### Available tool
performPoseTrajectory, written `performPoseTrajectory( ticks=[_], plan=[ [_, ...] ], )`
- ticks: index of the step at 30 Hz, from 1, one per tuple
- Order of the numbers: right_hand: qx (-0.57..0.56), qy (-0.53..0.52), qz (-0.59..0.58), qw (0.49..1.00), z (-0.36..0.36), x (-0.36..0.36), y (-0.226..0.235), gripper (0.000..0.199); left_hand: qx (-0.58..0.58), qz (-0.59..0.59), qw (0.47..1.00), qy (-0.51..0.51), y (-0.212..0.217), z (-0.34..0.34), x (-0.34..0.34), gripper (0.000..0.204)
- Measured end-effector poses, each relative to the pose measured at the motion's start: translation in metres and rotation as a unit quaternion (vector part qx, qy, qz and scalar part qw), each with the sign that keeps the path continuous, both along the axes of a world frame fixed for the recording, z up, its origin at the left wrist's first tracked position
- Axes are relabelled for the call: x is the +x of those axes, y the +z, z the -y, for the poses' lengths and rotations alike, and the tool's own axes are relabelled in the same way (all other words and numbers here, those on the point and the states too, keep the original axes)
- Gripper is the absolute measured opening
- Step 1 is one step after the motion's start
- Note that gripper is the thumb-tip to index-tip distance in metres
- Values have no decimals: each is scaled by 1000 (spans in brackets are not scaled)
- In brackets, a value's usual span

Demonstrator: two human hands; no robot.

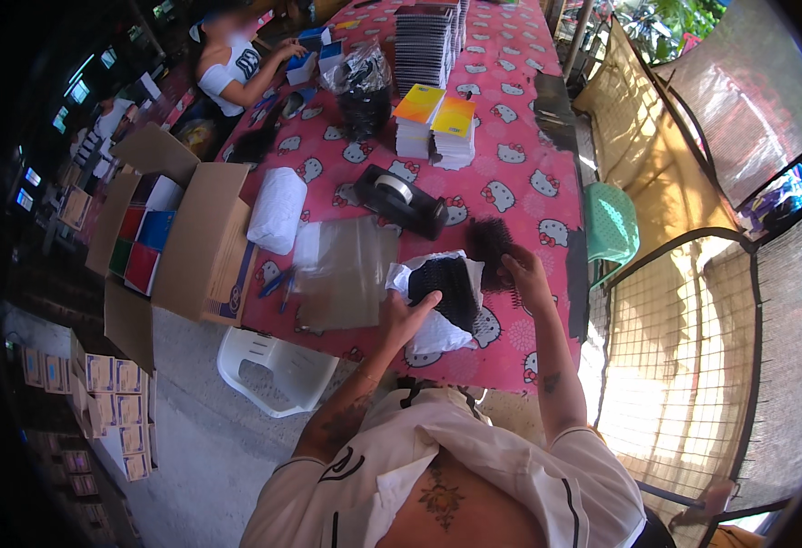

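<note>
My left hand [408,316] grips an opened white paper wrapper [441,334] near the table's front edge, thumb on top. Inside the wrapper lies a packed bundle of black binding wires [446,285] with fine rows of teeth. Just to the right, my right hand [524,272] pinches a loose clump of black binding wires [490,248], held apart from the bundle. Clear plastic sleeves [339,274] lie flat beside my left hand. Beyond them sits a black tape dispenser [401,199] with a roll of tape.
A white wrapped roll [277,210] lies left, beside an open cardboard box [202,242] of coloured packs. Farther back stand yellow-orange booklets [437,119], tall spiral-bound stacks [424,50] and a black plastic bag [362,96]. Chairs, one white [277,370], one green [611,224], flank the table. Another person works far left.
</note>
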State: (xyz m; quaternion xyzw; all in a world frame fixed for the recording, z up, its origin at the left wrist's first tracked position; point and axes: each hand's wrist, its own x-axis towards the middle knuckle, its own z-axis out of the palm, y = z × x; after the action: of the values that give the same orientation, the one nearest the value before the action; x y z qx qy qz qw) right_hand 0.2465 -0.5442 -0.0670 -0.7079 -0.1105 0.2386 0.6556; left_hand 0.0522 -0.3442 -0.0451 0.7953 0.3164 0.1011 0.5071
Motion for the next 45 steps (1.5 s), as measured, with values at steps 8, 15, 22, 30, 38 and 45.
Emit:
performPoseTrajectory(
  ticks=[8,15,22,30,38,45],
  plan=[
    [-301,-9,293,908,14,89,-60,40,21,50,998,-9,-5,2,6,68],
    [-293,-149,427,843,20,58,-52,32,21,37,999,-6,4,6,7,61],
    [-182,45,231,955,-25,-70,10,34,40,48,998,10,-4,3,6,69],
    [-252,75,298,918,-42,-72,-5,41,45,17,999,10,-13,2,7,77],
    [-94,83,118,985,-42,-59,-14,38,52,32,998,9,-6,4,8,73],
    [23,127,-41,991,-27,-57,2,29,66,9,998,16,-13,3,6,76]
  ],
)
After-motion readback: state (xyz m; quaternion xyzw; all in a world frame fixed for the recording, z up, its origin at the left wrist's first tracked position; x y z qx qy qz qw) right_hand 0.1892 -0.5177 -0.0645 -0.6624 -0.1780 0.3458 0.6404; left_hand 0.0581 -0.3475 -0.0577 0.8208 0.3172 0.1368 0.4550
